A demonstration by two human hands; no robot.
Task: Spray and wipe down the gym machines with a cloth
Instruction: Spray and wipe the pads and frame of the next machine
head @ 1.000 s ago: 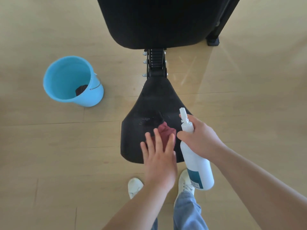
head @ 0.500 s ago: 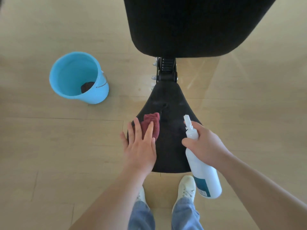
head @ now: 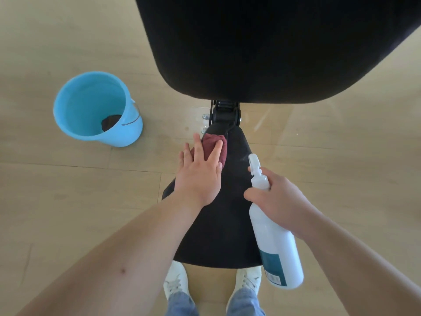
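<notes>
A black padded machine seat (head: 218,224) narrows toward a hinge bracket (head: 225,114) under a large black back pad (head: 262,46). My left hand (head: 200,172) presses a dark red cloth (head: 216,145) flat against the seat's narrow far end, fingers straight over it. My right hand (head: 275,197) grips the neck of a white spray bottle (head: 273,236) with a teal label, held over the seat's right edge, nozzle pointing away from me.
A light blue bucket (head: 95,110) with a dark object at its bottom stands on the wooden floor to the left of the seat. My white shoes (head: 176,281) and jeans show below the seat's near edge. Small wet spots lie on the floor near the hinge.
My left hand has slid the red cloth from the seat's near middle, across its left side, up to the narrow far end. The right hand keeps holding the bottle. The view has moved closer.
</notes>
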